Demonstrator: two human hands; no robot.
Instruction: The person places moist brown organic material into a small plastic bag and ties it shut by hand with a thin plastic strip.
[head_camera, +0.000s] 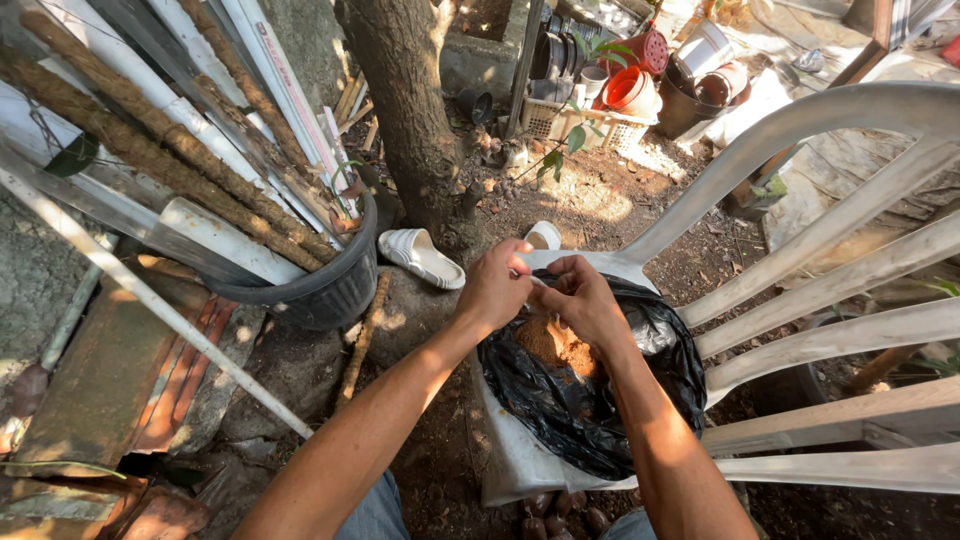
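A black plastic bag (590, 400) lies open on the seat of a white plastic chair (800, 130), with brown crumbly material (550, 345) showing inside. My left hand (493, 290) and my right hand (580, 298) meet at the bag's far rim, fingers pinched on the black plastic near the chair's edge. Both forearms reach in from the bottom of the view.
A black tub (320, 290) full of pipes and fibre-wrapped poles stands at the left. A tree trunk (405, 110) rises behind, with white sandals (420, 258) at its foot. Pots and a white basket (600, 125) sit at the back. Small dark seeds (560, 515) lie on the dirt below.
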